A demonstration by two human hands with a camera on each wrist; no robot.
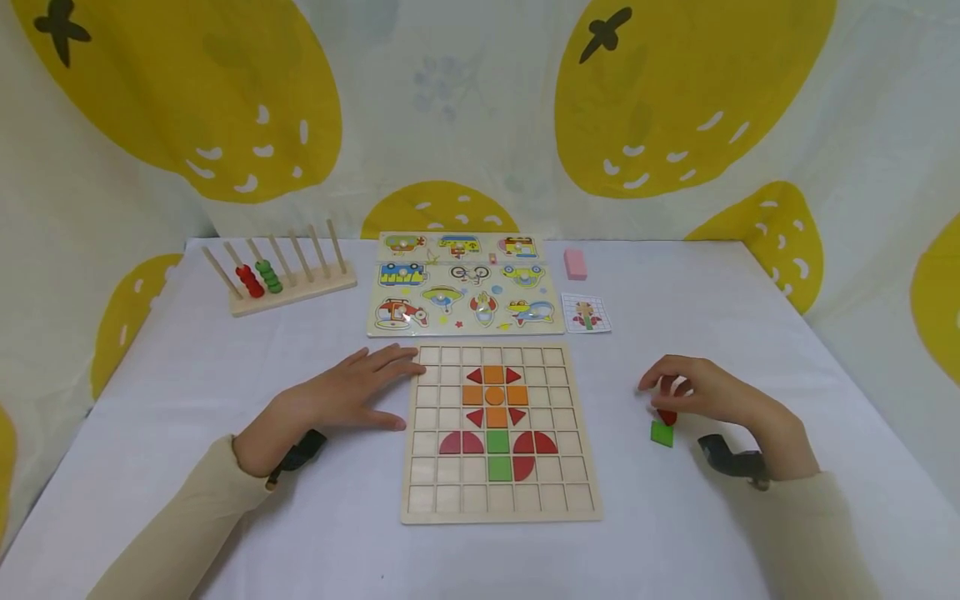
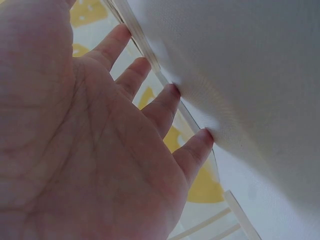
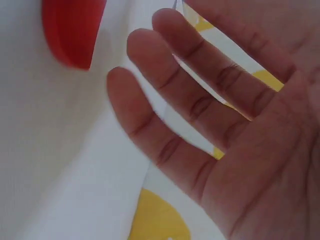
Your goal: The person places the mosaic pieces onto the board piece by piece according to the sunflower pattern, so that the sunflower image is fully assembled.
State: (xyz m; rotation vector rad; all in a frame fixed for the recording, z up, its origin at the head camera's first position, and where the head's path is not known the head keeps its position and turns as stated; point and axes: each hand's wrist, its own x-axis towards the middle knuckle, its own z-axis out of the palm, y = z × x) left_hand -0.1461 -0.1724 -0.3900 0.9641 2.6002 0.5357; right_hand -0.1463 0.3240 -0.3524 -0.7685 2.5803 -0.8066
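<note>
A wooden grid board (image 1: 435,498) lies in front of me, bearing a pattern of orange, red and green pieces. My left hand (image 1: 341,396) rests at its left side with fingers spread, the fingertips at the board's upper left edge and the thumb lower down. In the left wrist view, the palm of the left hand (image 2: 100,135) shows nothing held. To the board's right, my right hand (image 1: 701,390) hovers with loosely bent fingers above a red piece (image 1: 667,417). A green square (image 1: 662,433) lies beside it. In the right wrist view, the red piece (image 3: 75,30) is apart from the visible fingers; the thumb is hidden.
Behind the board lies a vehicle puzzle (image 1: 465,292). A pattern card (image 1: 587,313) and a pink block (image 1: 575,264) are to its right. At the back left stands a wooden peg rack (image 1: 296,296) with red and green beads. A fruit-print cloth (image 1: 450,108) hangs behind the table.
</note>
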